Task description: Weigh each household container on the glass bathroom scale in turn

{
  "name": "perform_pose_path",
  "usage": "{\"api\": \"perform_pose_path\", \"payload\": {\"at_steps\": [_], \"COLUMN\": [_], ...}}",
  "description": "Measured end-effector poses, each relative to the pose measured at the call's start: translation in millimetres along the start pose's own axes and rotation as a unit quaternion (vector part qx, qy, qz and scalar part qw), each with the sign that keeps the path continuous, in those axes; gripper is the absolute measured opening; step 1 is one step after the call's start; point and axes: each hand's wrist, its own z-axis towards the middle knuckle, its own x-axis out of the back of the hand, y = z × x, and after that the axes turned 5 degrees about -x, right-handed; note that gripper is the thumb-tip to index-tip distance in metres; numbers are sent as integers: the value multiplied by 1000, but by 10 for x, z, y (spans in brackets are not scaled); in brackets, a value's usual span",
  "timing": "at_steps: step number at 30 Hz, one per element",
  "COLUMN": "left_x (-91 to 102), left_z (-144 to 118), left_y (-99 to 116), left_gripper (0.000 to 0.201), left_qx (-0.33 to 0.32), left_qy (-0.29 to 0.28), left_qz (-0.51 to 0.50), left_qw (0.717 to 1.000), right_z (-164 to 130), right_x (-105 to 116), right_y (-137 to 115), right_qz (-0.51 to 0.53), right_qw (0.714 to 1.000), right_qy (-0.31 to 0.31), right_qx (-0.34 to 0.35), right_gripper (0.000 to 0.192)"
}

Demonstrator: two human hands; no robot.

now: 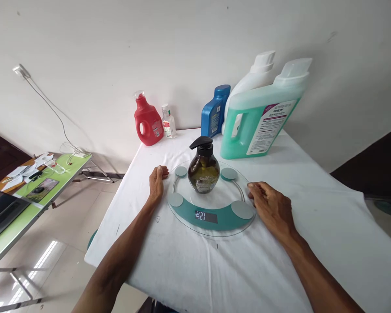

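Left hand: The left hand lies flat on the white cloth, fingers loose and grasping nothing. Its fingertips sit just beside the left edge of the glass scale.
Right hand: The right hand rests palm down on the cloth, relaxed and empty. Its fingertips touch or almost touch the scale's right rim; which one is hard to tell.
Doing it well: It looks like a weighing. The person does best to keep both hands off the glass, so the number stays true, and to let the bottle stand still in the middle.
Pump bottle: The brown pump bottle stands upright at the scale's center. It is round and shiny, with a black pump on top and a pale label.
Scale: A round, clear glass plate with four grey round pads and a teal curved band. A small dark screen shows digits, too blurry to read surely.
Desk: The desk is covered by a soft, wrinkled white cloth.
Behind: A big green jug, a white jug, a blue bottle, a small clear bottle and a red jug stand by the wall, well apart from the hands.
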Motion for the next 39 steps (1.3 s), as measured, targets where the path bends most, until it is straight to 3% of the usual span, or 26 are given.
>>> {"api": "perform_pose_path", "payload": {"at_steps": [7, 21, 39], "left_x": [-25, 12, 22], "left_z": [-27, -20, -2], "left_y": [24, -17, -70], "left_gripper": [83, 84, 79], "left_qx": [-21, -23, -26], "left_qy": [-40, -50, -51], "left_qz": [41, 51, 55], "left_qw": [998, 997, 997], "right_z": [1, -5, -30], "right_x": [-1, 10, 4], "right_y": [7, 17, -57], "right_qz": [-14, -23, -28], "right_qw": [1000, 999, 1000], "right_qy": [8, 10, 2], "right_qx": [9, 30, 1], "right_gripper": [38, 38, 38]}}
